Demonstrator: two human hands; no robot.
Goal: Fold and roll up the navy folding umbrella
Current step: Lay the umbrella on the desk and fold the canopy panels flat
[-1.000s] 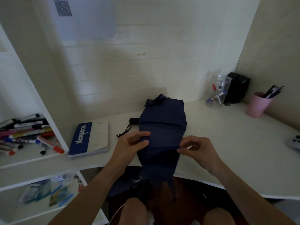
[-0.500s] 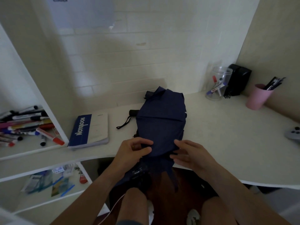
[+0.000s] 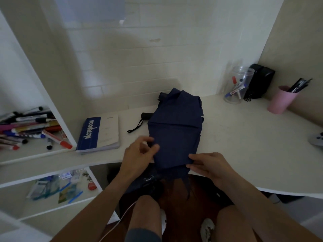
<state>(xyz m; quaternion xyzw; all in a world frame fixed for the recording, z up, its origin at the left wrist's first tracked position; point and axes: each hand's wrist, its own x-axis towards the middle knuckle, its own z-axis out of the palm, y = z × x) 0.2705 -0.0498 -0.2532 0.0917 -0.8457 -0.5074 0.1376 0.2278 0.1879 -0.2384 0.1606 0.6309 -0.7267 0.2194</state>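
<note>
I pinch the umbrella [image 3: 174, 137] fabric with my left hand [image 3: 139, 154]; my right hand [image 3: 208, 165] fingers clamp its right edge on the desk [image 3: 244, 145].

The umbrella [image 3: 174, 130] hides most of its own handle [image 3: 146, 115]; only a dark stub and the wrist strap [image 3: 135, 127] poke out on its left. Its near end drops below the desk [image 3: 244, 145] edge into shadow. The left hand [image 3: 139, 154] is smeared with blur, so its grip is unclear. A grey thing [image 3: 317, 139] is cut by the right edge. The pens [image 3: 26, 130] run off the left edge.
</note>
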